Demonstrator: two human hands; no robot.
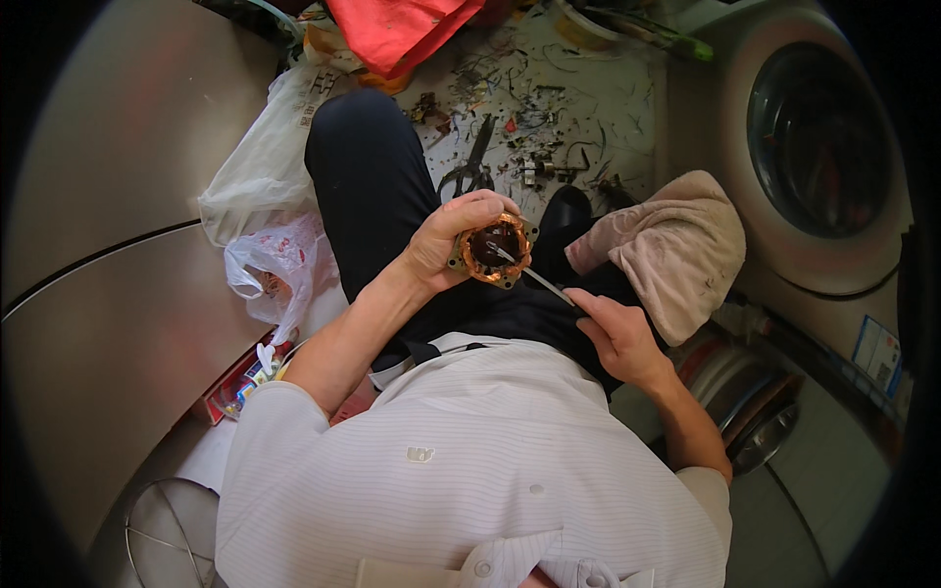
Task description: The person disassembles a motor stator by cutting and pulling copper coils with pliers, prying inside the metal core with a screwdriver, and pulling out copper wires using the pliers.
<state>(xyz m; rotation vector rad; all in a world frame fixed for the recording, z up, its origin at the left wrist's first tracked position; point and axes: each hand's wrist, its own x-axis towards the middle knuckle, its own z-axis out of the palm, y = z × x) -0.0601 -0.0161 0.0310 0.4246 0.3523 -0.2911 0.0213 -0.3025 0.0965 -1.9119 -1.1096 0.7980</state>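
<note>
Above my lap, my left hand [446, 235] is closed round a motor stator [479, 269], a squarish metal core with a ring of copper windings and a dark opening facing up. My right hand [623, 338] grips a slim grey metal tool [549, 286] from the right. The tool slants up and left to the stator, and its far end lies at or inside the opening. Whether the tip touches the windings, I cannot tell. Its near end is hidden in my right fingers, and my left fingers cover part of the stator's upper left side.
Black-handled scissors [477, 162] lie beyond my knees among scattered wire and metal scraps [529, 108]. A pinkish towel [676, 255] drapes over my right knee. Plastic bags [270, 157] stand at left, a front-loading washing machine [823, 137] at right, metal bowls [765, 431] below it.
</note>
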